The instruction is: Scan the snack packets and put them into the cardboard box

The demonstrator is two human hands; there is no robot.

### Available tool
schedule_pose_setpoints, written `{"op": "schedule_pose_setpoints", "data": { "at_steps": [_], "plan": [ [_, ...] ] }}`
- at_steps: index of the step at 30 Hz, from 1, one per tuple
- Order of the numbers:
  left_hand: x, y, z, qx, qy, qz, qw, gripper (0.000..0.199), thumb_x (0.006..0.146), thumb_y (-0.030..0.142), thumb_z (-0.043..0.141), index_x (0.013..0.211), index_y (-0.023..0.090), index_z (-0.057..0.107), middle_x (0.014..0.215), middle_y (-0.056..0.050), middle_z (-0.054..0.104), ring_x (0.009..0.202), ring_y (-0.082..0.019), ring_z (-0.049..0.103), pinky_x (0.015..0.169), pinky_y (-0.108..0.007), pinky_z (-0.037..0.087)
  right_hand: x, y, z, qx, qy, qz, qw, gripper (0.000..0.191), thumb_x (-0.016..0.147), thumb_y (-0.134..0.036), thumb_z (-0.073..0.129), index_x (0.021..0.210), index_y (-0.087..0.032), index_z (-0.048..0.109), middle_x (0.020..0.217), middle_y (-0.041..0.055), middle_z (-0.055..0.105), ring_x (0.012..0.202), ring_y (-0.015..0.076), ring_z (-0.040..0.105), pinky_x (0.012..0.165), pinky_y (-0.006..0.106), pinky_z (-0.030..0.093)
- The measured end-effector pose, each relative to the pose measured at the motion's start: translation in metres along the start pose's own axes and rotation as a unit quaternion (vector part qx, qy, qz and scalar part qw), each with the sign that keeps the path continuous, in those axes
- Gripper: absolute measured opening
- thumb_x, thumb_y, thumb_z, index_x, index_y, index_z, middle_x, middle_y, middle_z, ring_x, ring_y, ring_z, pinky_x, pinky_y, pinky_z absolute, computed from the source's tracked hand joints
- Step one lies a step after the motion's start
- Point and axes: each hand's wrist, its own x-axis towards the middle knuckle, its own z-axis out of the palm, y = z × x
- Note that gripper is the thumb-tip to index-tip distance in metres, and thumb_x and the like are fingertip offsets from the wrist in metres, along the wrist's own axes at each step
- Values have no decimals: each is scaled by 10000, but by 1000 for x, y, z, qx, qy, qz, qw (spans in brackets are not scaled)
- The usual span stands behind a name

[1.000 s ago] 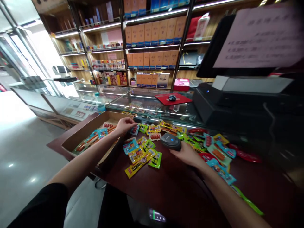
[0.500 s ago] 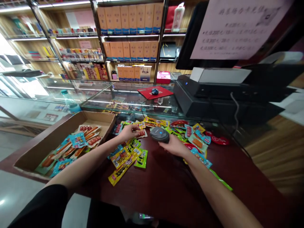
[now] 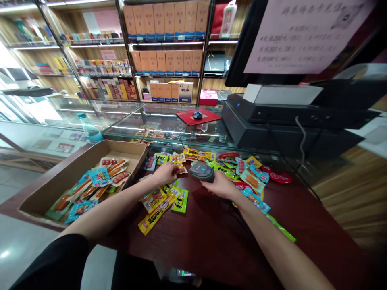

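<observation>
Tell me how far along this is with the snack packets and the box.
Done: a layer of sausage snack packets lies in the cardboard box. In hand: the right hand grips a handheld barcode scanner, and the left hand touches a packet. Left: many loose packets lie on the dark red counter.

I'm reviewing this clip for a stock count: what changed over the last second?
The left hand drew back slightly, away from the small sausage packet. The right hand still grips the barcode scanner. The cardboard box and the scattered packets stayed as they were.
</observation>
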Motion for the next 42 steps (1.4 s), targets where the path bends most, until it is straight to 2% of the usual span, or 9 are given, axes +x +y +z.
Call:
{"op": "schedule_pose_setpoints", "data": {
  "at_steps": [5,7,11,14,18,24,30,36,42],
  "plan": [
    [7,-14,-5,-167,11,-118,979,173,713,265,618,795,181,745,631,-14,647,627,-165,587,618,-250,451,1,4,0,4,9,-19,1000,223,715,-326,654,886,-192,703,666,49,703,773,263,699,642,312,519],
    [10,-21,-7,-275,16,-180,944,192,700,340,672,752,165,732,606,-3,633,586,-147,575,576,-240,456,1,5,-1,0,5,-16,1000,242,719,-330,647,908,-189,703,673,52,706,779,267,697,645,316,516],
    [13,-27,-14,-467,14,-263,844,343,567,403,817,757,139,706,661,-11,651,526,-102,553,557,-244,492,1,6,-1,-8,-2,-15,1000,275,733,-336,632,948,-179,702,686,55,710,784,267,692,650,318,510],
    [11,-22,-20,-515,8,-284,809,393,453,358,887,690,135,667,579,25,596,472,-56,489,501,-201,457,1,7,0,-7,-2,-23,1000,289,741,-337,629,970,-175,698,745,59,723,790,257,687,652,312,506],
    [9,-12,-25,-525,4,-290,800,394,403,314,904,642,128,652,565,31,594,445,-30,436,427,-159,375,2,8,2,-5,-16,-26,1000,274,745,-318,627,964,-169,696,815,63,733,780,242,683,653,308,506],
    [9,-7,-27,-523,11,-311,794,338,425,264,892,637,145,659,535,41,579,442,-44,450,442,-176,396,1,9,2,20,-11,-40,999,300,730,-275,654,1009,-175,697,914,72,742,887,260,678,782,354,525],
    [9,-4,-29,-504,-4,-306,807,280,482,240,852,646,126,656,574,15,610,479,-55,491,467,-173,403,-1,4,2,28,2,-44,999,306,730,-268,657,1021,-188,703,950,54,747,922,262,682,820,352,526],
    [9,-4,-28,-506,14,-308,805,355,415,265,889,658,126,671,597,14,625,465,-46,480,460,-177,407,-2,-1,-3,11,-2,-25,1000,322,725,-279,664,1027,-177,703,959,80,748,925,283,685,806,372,530],
    [2,-3,-64,-503,54,-299,809,362,450,315,902,634,131,651,555,21,590,433,-35,443,438,-179,399,-2,-3,-2,17,-11,-45,999,379,733,-304,647,1085,-169,690,1034,86,736,984,273,675,868,383,510]
  ]
}}
